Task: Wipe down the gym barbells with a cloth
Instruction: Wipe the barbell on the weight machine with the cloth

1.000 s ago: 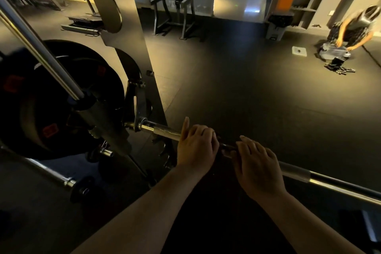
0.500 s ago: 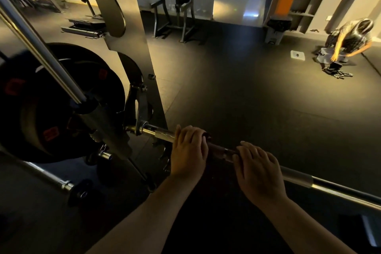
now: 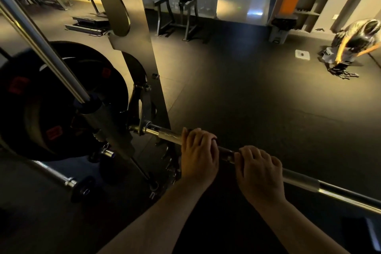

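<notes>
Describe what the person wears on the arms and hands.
Nothing is worn on either: the left hand and right hand are ungloved, with no ring seen, and both forearms are bare to the frame edge, without sleeve, watch or band.

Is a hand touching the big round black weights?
No, the left hand and the right hand both grip the barbell, apart from the weight plates.

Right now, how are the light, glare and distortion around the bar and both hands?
Head view: dim warm light, with the left hand and right hand readable on the barbell; head view: mild glare on its chrome, while deep shadow between the hands hides detail there; head view: the weight plates at left are dark and blurred.
</notes>
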Motion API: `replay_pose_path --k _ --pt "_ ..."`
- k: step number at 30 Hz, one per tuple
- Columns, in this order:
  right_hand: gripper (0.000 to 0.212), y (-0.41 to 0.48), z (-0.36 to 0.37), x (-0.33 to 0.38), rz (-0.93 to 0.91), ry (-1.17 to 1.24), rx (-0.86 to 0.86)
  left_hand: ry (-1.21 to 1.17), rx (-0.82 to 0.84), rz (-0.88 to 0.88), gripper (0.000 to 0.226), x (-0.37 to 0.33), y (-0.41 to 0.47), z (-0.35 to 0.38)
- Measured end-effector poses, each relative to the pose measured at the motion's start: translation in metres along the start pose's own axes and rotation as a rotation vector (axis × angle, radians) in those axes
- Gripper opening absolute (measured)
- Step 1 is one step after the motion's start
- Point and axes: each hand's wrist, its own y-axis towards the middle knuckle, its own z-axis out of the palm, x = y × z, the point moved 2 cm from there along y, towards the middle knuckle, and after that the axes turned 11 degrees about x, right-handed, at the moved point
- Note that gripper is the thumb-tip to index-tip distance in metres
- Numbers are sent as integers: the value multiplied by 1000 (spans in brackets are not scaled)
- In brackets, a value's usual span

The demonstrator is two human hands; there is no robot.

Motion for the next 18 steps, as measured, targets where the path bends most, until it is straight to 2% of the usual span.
replay_pose_path --k 3,5,8,11,14,16,18 --pt "49 2 0 11 -30 -35 30 85 54 229 29 14 0 -9" --pt "47 4 1 20 -75 -50 26 149 79 312 28 36 9 -21" --pt "42 7 3 24 -86 -59 -14 122 -18 103 33 61 22 -39" --pt "44 10 3 27 -93 -57 -42 70 -42 -46 40 47 15 -32" --pt "52 19 -1 44 -191 -67 31 28 31 26 44 27 3 -18" --pt "50 27 -3 52 -246 -75 86 48 74 133 38 37 2 -20" --pt "47 30 -5 54 -245 -81 57 90 66 215 30 59 7 -29"
